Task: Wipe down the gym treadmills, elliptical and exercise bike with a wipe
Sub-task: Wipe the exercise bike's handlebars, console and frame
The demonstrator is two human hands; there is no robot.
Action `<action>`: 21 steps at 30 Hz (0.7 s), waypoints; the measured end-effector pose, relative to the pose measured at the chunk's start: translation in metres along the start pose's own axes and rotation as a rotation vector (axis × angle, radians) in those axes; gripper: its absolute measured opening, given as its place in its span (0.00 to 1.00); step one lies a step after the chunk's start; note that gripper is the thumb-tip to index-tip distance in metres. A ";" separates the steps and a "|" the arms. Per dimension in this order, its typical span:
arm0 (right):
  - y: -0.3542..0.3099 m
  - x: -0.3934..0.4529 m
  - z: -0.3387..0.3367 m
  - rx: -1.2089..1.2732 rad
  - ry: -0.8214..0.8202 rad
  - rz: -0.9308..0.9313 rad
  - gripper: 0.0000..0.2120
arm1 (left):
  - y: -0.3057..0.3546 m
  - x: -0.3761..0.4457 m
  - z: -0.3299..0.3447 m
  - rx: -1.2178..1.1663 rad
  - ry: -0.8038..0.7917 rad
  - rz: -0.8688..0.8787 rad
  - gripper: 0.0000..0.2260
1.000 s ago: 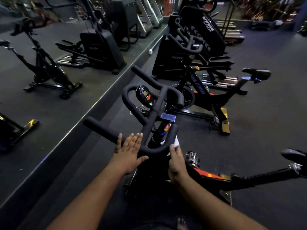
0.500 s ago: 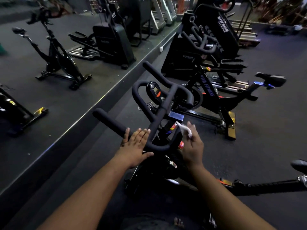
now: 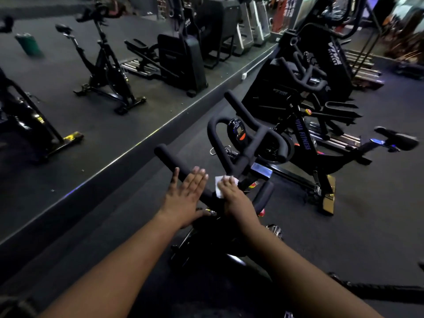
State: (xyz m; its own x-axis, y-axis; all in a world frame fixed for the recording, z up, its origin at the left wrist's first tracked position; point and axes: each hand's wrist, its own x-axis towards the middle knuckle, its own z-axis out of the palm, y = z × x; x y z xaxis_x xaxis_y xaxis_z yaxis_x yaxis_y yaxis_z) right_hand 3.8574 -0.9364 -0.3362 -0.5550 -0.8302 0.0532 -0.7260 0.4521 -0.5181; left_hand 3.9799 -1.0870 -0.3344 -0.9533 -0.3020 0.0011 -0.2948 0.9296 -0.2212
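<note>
From my remote seat I see both bare forearms reach up from six o'clock toward the black foam-padded handlebar [image 3: 231,157] of the nearest exercise bike; the padding looks matte and slightly spongy, bent into rounded loops and straight horns. My left hand [image 3: 185,198] lies flat on the left horn, fingers straight and close together, thumb spread toward nine o'clock; my right hand [image 3: 234,198] sits just beside it, at its three o'clock, fingers curled down over a small white wipe [image 3: 219,185] and pressing it onto the bar; the wipe is thin, crumpled and soft, its pale edge sticking out at the hand's ten o'clock.

Above the hands, at twelve o'clock, a round black console with an orange-trimmed screen [image 3: 238,131] hangs inside the handlebar loop; a shiny metal plate [image 3: 261,169] glints on the stem below it.

Farther off at two o'clock stands a second black exercise bike with purple lettering on its frame [image 3: 305,138], its feet capped in dull gold; behind it rises a bulky black machine [image 3: 321,58], blurred. At ten o'clock a raised dark rubber platform with a metal edge strip [image 3: 128,154] carries another slim black bike [image 3: 107,65] and a black boxy elliptical [image 3: 181,56]; pale treadmills [image 3: 250,26] stand at twelve o'clock, far back.
</note>
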 end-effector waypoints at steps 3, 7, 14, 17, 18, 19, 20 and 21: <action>-0.009 -0.022 -0.002 -0.005 -0.187 -0.145 0.38 | 0.007 0.001 0.005 0.009 0.014 -0.036 0.52; 0.007 -0.009 -0.031 0.074 0.018 -0.151 0.26 | 0.006 0.002 0.001 0.015 -0.037 -0.039 0.53; 0.012 0.015 -0.010 -0.079 -0.106 -0.035 0.31 | 0.007 0.001 -0.007 -0.018 -0.088 -0.042 0.52; 0.007 -0.008 -0.006 -0.122 -0.184 -0.145 0.30 | 0.007 0.001 -0.007 0.004 -0.081 -0.031 0.51; 0.006 -0.012 -0.005 -0.149 -0.198 -0.184 0.29 | 0.008 0.001 -0.007 -0.002 -0.082 -0.032 0.50; 0.005 -0.016 -0.004 -0.184 -0.231 -0.200 0.30 | 0.008 0.001 -0.007 -0.013 -0.083 -0.037 0.50; 0.006 -0.017 -0.003 -0.209 -0.237 -0.216 0.35 | 0.009 0.001 -0.007 -0.022 -0.085 -0.040 0.50; 0.008 -0.016 -0.003 -0.241 -0.237 -0.229 0.42 | 0.009 0.001 -0.007 -0.025 -0.089 -0.041 0.50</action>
State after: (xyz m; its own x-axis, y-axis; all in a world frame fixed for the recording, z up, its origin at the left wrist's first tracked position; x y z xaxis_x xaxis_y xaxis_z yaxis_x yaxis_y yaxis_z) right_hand 3.8592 -0.9187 -0.3380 -0.2790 -0.9578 -0.0690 -0.9101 0.2867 -0.2992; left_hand 3.9761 -1.0777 -0.3293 -0.9313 -0.3560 -0.0774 -0.3356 0.9209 -0.1985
